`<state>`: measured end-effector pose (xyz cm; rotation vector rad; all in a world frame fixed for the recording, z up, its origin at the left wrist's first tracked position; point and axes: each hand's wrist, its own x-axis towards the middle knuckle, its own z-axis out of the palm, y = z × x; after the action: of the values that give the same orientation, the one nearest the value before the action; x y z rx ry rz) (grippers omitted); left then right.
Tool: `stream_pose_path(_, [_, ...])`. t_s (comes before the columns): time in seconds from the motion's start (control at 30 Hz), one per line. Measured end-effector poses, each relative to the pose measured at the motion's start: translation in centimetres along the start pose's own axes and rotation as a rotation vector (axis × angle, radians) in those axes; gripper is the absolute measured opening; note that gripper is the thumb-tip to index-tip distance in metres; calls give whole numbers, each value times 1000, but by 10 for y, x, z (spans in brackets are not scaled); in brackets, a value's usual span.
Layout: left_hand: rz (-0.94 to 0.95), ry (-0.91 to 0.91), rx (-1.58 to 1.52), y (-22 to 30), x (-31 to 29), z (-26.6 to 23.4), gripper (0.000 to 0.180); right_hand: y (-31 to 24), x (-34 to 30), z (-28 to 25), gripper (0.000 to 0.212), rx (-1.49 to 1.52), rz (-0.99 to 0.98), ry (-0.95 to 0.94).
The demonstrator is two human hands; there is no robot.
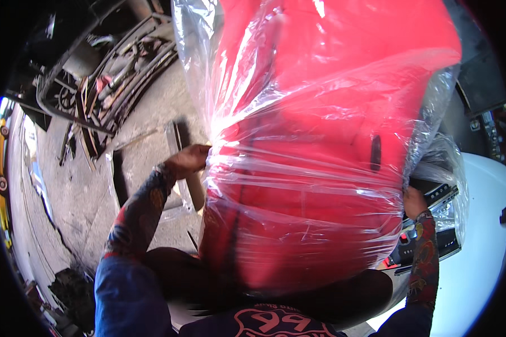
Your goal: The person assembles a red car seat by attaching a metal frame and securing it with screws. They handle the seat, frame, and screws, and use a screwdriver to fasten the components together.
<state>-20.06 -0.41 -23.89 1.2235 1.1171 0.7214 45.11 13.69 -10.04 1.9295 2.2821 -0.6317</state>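
Red padded piece in clear plastic fills centre, blocking floor. Left hand, mid-left, grip on the plastic; right hand, mid-right, fingers hidden, can't tell its grip. Metal scrap upper left, partly shadowed.

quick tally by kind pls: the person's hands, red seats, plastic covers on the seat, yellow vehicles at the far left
left hand and right hand: 2
red seat: 1
clear plastic cover: 1
yellow vehicle: 1
total: 5
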Motion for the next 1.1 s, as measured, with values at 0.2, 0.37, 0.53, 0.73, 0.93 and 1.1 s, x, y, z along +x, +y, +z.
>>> stream_pose_path(0.2, [-213, 435, -646, -29, 22, -48, 38, -114, -26, -9, 47, -458, -72, 373])
stream_pose_path(0.37, [-131, 529, -1113, -25, 81, -38, 49, -212, -100, 27, 59, -142, -542, -66])
stream_pose_path(0.53, [-339, 536, -1104, -56, 106, 18, 50, -241, -168, 78, 63, -332, -958, -185])
stream_pose_path(0.73, [-463, 422, -959, -93, 98, 42, 53, -228, -213, 145, 59, -530, -596, -152])
stream_pose_path(0.93, [-498, 334, -867, -101, 97, 50, 56, -232, -211, 135, 60, -378, -639, 50])
stream_pose_path(1.1, [-510, 294, -820, -103, 102, 55, 58, -243, -198, 109, 78, -297, -655, 121])
